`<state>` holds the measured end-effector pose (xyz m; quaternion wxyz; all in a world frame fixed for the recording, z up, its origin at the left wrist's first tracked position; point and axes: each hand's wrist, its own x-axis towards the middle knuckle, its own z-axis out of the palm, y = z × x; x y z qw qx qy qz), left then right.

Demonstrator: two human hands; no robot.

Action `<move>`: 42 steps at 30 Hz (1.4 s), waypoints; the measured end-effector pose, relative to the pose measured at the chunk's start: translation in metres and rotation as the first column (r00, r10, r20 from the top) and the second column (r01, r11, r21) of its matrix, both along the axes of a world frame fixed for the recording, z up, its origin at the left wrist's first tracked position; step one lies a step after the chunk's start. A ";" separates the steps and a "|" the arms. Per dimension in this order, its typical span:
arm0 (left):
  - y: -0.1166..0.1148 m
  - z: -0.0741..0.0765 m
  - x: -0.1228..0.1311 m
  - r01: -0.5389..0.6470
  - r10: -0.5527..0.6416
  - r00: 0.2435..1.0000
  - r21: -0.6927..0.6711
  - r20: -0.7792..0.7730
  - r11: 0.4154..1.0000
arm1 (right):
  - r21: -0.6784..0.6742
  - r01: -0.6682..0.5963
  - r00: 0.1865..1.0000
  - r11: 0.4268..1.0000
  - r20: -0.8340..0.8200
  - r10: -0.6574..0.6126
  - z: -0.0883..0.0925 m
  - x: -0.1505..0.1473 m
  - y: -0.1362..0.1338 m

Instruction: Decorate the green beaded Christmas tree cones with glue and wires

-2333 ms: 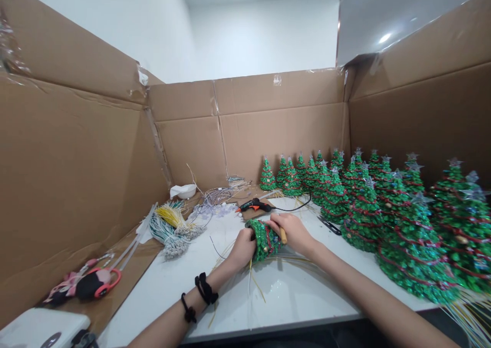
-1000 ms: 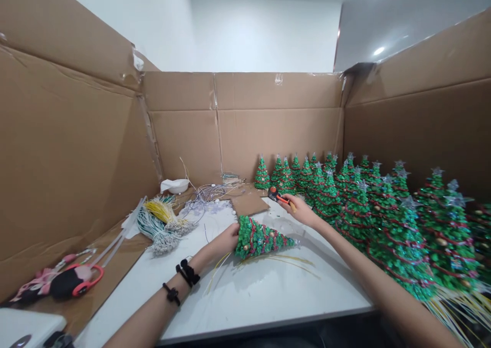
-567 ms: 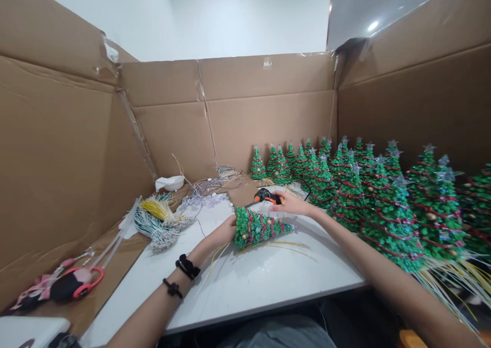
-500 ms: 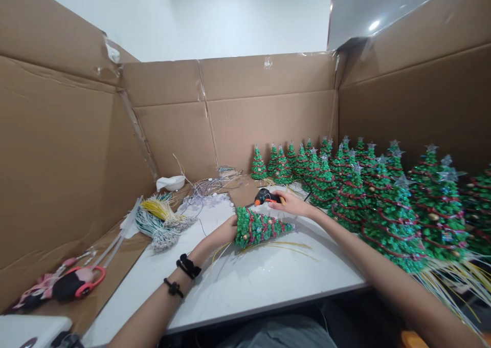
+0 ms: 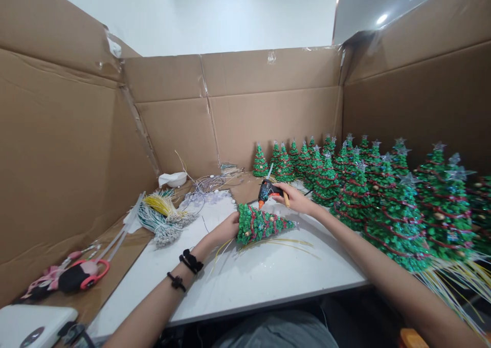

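Hands apart, with a narrow gap between them over the tree's upper side. Clamped around the wide end of a green beaded tree (image 5: 261, 226): the left hand (image 5: 226, 227). Closed on the rear of a black and orange glue gun (image 5: 268, 191): the right hand (image 5: 295, 199), with the gun's nozzle toward the tree and a pale stick jutting from its top.

Tree on its side, tip pointing right, over the middle of a white table (image 5: 245, 281), either resting on the surface or just above it, hard to say from this angle. Loose yellow wires (image 5: 278, 243) fanned out on the tabletop just under the tip.

Open room in front of the tree, a broad bare stretch of table reaching the near edge. Tighter room to the right and far side, with rows of standing trees (image 5: 399, 225) close along the table's right edge. Beyond the left hand, bundles of wire (image 5: 163, 217) near the table's left edge, then a wire coil (image 5: 209, 183) and a white bowl (image 5: 172, 179) further back. Cardboard walls (image 5: 268, 123) around the left, far and right sides, boxing in the whole area. Two black bracelets (image 5: 187, 262) on the left wrist and forearm, well clear of the tree.
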<state>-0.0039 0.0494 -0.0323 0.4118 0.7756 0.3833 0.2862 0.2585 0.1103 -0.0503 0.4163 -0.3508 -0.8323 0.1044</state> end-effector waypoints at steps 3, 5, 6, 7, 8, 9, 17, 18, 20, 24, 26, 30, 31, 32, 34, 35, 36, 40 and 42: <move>-0.002 0.001 0.001 0.012 -0.011 1.000 -0.026 0.014 1.000 | 0.018 -0.033 0.999 0.999 0.014 0.033 -0.001 0.001 0.001; -0.003 0.002 0.001 0.033 -0.032 0.999 -0.040 0.033 0.999 | 0.030 -0.053 0.998 0.998 0.020 0.052 -0.003 0.002 0.003; -0.004 0.002 0.002 0.040 -0.038 0.998 -0.041 0.039 0.998 | 0.034 -0.057 0.998 0.998 0.022 0.056 -0.004 0.002 0.003; -0.004 0.002 0.002 0.037 -0.035 0.998 -0.038 0.042 0.999 | 0.035 -0.059 0.998 0.998 0.026 0.058 -0.004 0.002 0.004; -0.005 0.003 0.002 0.027 -0.026 0.999 -0.030 0.040 0.999 | 0.032 -0.062 0.998 0.998 0.032 0.061 -0.005 0.003 0.004; -0.005 0.003 0.003 0.013 -0.013 0.999 -0.020 0.035 1.000 | 0.028 -0.066 0.997 0.997 0.038 0.065 -0.006 0.003 0.004; -0.003 0.001 0.002 -0.062 0.061 0.998 0.013 0.005 0.998 | 0.010 -0.078 0.996 0.997 0.035 0.077 -0.005 0.004 0.003; -0.002 0.000 0.002 -0.058 0.058 0.998 0.011 0.004 0.998 | 0.010 -0.073 0.997 0.997 0.033 0.073 -0.005 0.004 0.003; -0.001 -0.003 0.001 -0.043 0.043 0.999 0.004 0.008 0.999 | 0.013 -0.074 0.997 0.997 0.031 0.074 -0.005 0.004 0.003; 0.002 -0.006 0.000 -0.045 0.045 0.999 -0.001 0.025 0.999 | 0.024 -0.086 0.996 0.996 0.027 0.086 -0.006 0.004 0.004; 0.002 -0.006 0.000 -0.062 0.062 0.998 0.003 0.027 0.998 | 0.017 -0.086 0.996 0.996 0.026 0.086 -0.006 0.004 0.004; 0.001 -0.005 0.002 -0.061 0.061 0.997 -0.001 0.046 0.998 | 0.014 -0.096 0.995 0.995 0.022 0.095 -0.005 0.004 0.004; 0.000 -0.004 0.002 -0.052 0.052 0.997 -0.004 0.049 0.999 | 0.019 -0.101 0.995 0.995 0.021 0.101 -0.004 0.004 0.004; 0.000 -0.004 0.003 -0.043 0.043 0.998 -0.006 0.051 0.999 | 0.024 -0.106 0.994 0.994 0.021 0.105 -0.004 0.004 0.004; 0.000 -0.003 0.003 -0.023 0.023 0.998 -0.014 0.055 1.000 | 0.031 -0.111 0.994 0.993 0.023 0.110 -0.004 0.004 0.003; 0.000 -0.004 0.003 -0.013 0.014 0.998 -0.016 0.058 1.000 | 0.030 -0.107 0.994 0.994 0.026 0.106 -0.004 0.004 0.003; 0.000 -0.004 0.003 -0.005 0.006 0.998 -0.015 0.060 1.000 | 0.028 -0.100 0.995 0.995 0.030 0.099 -0.004 0.005 0.003; 0.003 -0.006 0.002 0.005 -0.005 0.999 0.000 0.054 1.000 | 0.032 -0.082 0.996 0.996 0.037 0.081 -0.004 0.005 0.004; 0.003 -0.007 0.002 0.006 -0.006 0.999 -0.003 0.046 1.000 | 0.042 -0.078 0.996 0.996 0.034 0.077 -0.004 0.005 0.004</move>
